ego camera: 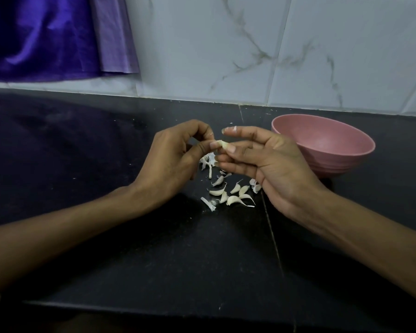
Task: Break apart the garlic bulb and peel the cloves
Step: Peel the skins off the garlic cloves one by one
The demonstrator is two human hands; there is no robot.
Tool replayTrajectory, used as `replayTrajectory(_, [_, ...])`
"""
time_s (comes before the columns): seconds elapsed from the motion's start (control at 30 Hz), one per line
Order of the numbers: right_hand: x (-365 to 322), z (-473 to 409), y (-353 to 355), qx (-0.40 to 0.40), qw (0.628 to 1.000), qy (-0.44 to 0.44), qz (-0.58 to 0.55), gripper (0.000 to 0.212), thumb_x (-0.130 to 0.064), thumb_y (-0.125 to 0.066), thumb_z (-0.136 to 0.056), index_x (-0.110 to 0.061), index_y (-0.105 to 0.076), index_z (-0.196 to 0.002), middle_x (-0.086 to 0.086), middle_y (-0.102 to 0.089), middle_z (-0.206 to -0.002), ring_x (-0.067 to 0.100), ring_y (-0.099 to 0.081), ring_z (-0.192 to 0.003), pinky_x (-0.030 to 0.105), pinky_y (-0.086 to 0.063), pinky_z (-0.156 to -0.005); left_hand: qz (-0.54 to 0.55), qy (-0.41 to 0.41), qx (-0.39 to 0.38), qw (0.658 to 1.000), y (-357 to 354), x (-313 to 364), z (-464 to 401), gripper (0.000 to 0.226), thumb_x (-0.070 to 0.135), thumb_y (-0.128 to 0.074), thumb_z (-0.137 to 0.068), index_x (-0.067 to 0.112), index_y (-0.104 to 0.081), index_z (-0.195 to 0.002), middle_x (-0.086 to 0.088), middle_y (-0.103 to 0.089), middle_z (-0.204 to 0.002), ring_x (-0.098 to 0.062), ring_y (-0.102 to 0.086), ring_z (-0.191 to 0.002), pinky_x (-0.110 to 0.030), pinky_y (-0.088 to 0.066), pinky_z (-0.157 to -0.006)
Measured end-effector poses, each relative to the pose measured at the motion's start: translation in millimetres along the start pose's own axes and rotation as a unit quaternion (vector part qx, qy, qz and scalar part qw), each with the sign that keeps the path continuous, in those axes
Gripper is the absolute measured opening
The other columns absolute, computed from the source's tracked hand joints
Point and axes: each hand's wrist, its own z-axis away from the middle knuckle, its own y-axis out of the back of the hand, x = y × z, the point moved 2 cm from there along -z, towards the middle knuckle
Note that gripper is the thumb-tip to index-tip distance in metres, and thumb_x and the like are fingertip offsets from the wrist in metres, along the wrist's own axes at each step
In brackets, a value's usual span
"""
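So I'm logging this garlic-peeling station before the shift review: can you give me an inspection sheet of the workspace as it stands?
Surface: dark speckled stone counter, a seam running front to back.
Job's things: one pale garlic clove pinched between both hands; loose unpeeled cloves lying on the counter below them.
Clutter: white papery skin scraps and stem beside the cloves.
Grippers: left hand and right hand both pinch the held clove.
Cables: nothing seen.
Surroundings: pink round bowl to the right, inside looks bare; marbled white wall tiles; purple cloth hanging upper left.
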Motion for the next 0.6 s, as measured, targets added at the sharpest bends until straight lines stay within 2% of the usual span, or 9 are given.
replayTrajectory(0.23, [-2, -1, 1, 0.016, 0.999, 0.028, 0.022, 0.024, 0.005, -0.065, -0.086, -0.005, -0.064, -0.107, 0.013, -0.073, -0.08, 0.019, -0.072, -0.075, 0.029, -0.06, -0.072, -0.014, -0.034, -0.009, 0.999, -2, 5, 3, 0.011, 0.019, -0.065, -0.092, 0.018, -0.057, -0.086, 0.025, -0.059, -0.057, -0.005, -0.049, -0.038, -0.015, -0.038, -0.041])
replayTrajectory(0.37, [-2, -3, 4, 0.022, 0.999, 0.028, 0.023, 0.023, 0.003, -0.064, -0.088, -0.003, -0.063, -0.11, 0.017, -0.075, -0.09, 0.021, -0.073, -0.08, 0.031, -0.06, -0.076, -0.014, -0.011, 0.003, 1.0, 0, 2, 1, 0.012, 0.022, -0.065, -0.092, 0.016, -0.055, -0.09, 0.025, -0.061, -0.061, -0.005, -0.051, -0.038, -0.015, -0.04, -0.042])
replayTrajectory(0.43, [-2, -4, 5, 0.021, 0.999, 0.022, 0.018, 0.021, 0.003, -0.063, -0.088, -0.003, -0.065, -0.108, 0.018, -0.074, -0.092, 0.022, -0.072, -0.08, 0.031, -0.06, -0.077, 0.002, 0.015, 0.002, 1.0, -1, -1, 0, 0.015, 0.025, -0.067, -0.091, 0.016, -0.055, -0.09, 0.02, -0.062, -0.059, -0.006, -0.051, -0.038, -0.018, -0.041, -0.04])
replayTrajectory(0.53, [1, -5, 5, 0.01, 1.0, 0.008, -0.001, 0.017, 0.0, -0.064, -0.087, -0.003, -0.068, -0.103, 0.013, -0.075, -0.088, 0.019, -0.072, -0.078, 0.03, -0.06, -0.076, 0.063, 0.067, -0.006, 0.996, -1, -6, -2, 0.017, 0.03, -0.069, -0.087, 0.019, -0.057, -0.09, 0.0, -0.062, -0.056, -0.018, -0.053, -0.038, -0.025, -0.042, -0.037])
replayTrajectory(0.6, [3, -5, 5, 0.001, 1.0, -0.006, -0.023, 0.019, 0.0, -0.064, -0.086, 0.0, -0.069, -0.104, 0.011, -0.075, -0.086, 0.017, -0.072, -0.078, 0.029, -0.06, -0.074, 0.117, 0.086, -0.011, 0.989, -2, -7, -3, 0.015, 0.026, -0.067, -0.088, 0.015, -0.057, -0.091, -0.004, -0.065, -0.072, -0.018, -0.054, -0.041, -0.026, -0.043, -0.035])
